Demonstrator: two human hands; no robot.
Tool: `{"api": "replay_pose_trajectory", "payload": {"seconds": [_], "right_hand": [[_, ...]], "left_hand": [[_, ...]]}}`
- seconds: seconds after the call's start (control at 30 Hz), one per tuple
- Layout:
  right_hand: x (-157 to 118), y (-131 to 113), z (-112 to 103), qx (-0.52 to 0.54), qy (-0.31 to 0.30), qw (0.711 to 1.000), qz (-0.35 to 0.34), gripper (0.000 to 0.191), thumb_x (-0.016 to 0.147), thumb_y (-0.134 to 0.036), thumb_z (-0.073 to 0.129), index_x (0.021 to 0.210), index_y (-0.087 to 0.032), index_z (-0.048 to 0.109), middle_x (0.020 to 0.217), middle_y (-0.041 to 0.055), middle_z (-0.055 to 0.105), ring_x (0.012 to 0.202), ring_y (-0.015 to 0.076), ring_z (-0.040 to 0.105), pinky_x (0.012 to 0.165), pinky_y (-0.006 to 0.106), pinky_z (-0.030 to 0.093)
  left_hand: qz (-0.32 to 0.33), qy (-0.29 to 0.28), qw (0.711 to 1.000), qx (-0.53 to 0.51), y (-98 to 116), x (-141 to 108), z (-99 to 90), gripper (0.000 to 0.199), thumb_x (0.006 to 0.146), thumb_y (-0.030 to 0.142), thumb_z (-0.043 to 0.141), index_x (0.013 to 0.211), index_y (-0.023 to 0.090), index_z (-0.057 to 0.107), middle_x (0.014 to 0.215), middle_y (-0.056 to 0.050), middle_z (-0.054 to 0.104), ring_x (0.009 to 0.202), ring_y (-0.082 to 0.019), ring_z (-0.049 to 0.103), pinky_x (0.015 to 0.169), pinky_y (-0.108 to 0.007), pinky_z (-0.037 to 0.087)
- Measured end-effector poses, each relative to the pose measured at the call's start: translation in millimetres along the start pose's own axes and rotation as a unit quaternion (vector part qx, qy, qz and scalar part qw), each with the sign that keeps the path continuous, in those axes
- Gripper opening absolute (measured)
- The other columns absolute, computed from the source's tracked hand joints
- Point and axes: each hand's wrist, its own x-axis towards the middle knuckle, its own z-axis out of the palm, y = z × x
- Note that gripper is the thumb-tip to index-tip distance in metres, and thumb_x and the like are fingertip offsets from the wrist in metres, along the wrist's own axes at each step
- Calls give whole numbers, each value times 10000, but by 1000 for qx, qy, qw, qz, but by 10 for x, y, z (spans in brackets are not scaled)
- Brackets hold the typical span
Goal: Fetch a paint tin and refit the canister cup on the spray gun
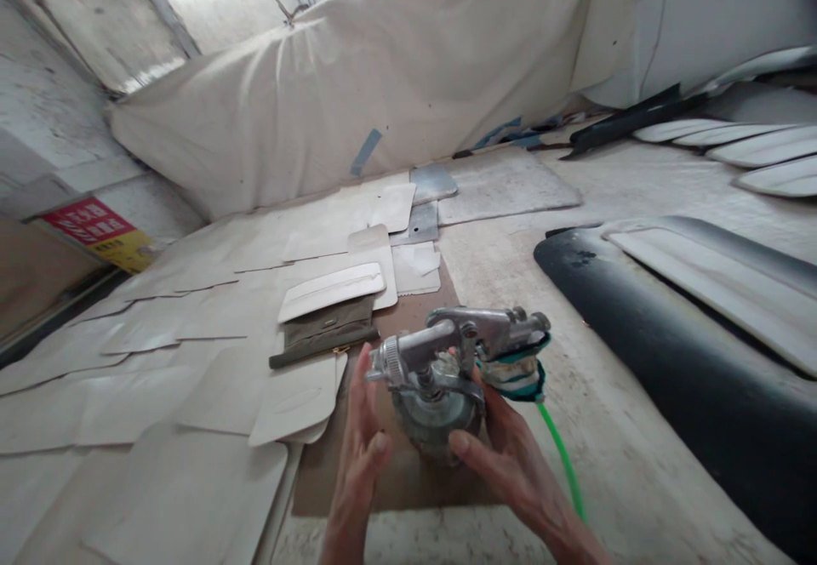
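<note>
Right hand (501, 446), partly curled, holds a silver metal spray gun (414, 348) by its round grey cup (434, 420) — left hand (362, 454) half-open beside it, contact unclear.

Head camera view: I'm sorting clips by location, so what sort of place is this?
Probably a spray-finishing workshop, judging by the silvery metal spray gun in the hands, the bright green hose beside it and the overlapping flat off-white sheets.

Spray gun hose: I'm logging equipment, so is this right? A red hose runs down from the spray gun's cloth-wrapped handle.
Wrong color: the head view shows a green hose, not red, running down from the cloth-wrapped handle of the spray gun.
</note>
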Motion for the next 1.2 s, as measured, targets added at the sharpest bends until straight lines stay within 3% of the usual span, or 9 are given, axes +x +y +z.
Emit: {"api": "replay_pose_trajectory", "payload": {"seconds": [0.13,0.3,0.43,0.53,0.7,0.83,1.0,1.1,1.2], "right_hand": [[16,35,-12,-33,-3,999,9,682,754,-475,679,1333,-192,454,1360,153,524,1266,308,480,1087,487,351],[62,-37,-64,-128,14,992,18,530,726,-439,665,1190,-191,595,1236,124,630,1200,331,541,1022,453,439],[72,-9,-124,-143,-28,989,8,542,713,-397,723,1199,-206,576,1238,129,628,1168,337,566,999,474,456],[49,65,-94,-27,-43,999,4,560,765,-415,712,1250,-222,509,1320,129,574,1229,317,526,1023,469,438],[-8,265,26,90,-39,995,-34,636,791,-403,712,1336,-255,420,1367,113,537,1273,303,489,1049,455,422],[-88,456,62,99,45,989,-98,627,817,-339,702,1374,-274,423,1397,103,513,1275,294,490,1019,416,464],[-201,446,22,12,135,983,-121,450,895,-222,603,1311,-371,520,1365,-11,556,1272,196,500,1035,283,449],[-196,369,-13,-39,197,964,-177,423,911,-182,560,1283,-383,551,1371,-37,545,1287,172,480,1028,246,448],[-140,317,-73,-50,190,956,-219,461,911,-118,534,1270,-407,559,1297,-44,601,1194,143,564,959,215,496]], "left_hand": [[-18,-63,997,48,63,127,52,673,659,480,785,1246,215,588,1097,-103,694,1117,-321,610,943,-393,503],[-24,47,997,48,-177,153,98,547,650,465,796,1119,220,656,821,-53,735,815,-227,693,789,-314,561],[-27,95,995,25,-281,120,85,567,581,418,847,1086,238,664,711,-22,722,666,-192,681,710,-288,567],[-50,138,989,18,-217,105,106,492,556,408,865,988,245,696,679,-2,706,664,-173,673,679,-243,549],[-60,101,992,36,-108,115,124,400,564,427,856,881,225,718,720,-15,714,674,-161,654,603,-204,527],[-39,112,991,56,-166,139,87,492,558,429,852,990,240,711,813,-34,730,797,-207,680,745,-274,562],[-41,104,992,55,-196,132,135,575,615,483,803,1137,290,659,1045,-38,711,1025,-266,651,942,-388,520],[-26,130,990,50,-206,110,195,611,619,475,805,1182,320,625,1104,-9,695,1036,-236,644,925,-328,520],[-2,168,984,54,-240,103,216,627,611,469,803,1192,332,611,1125,6,690,985,-202,655,839,-255,538]]}}
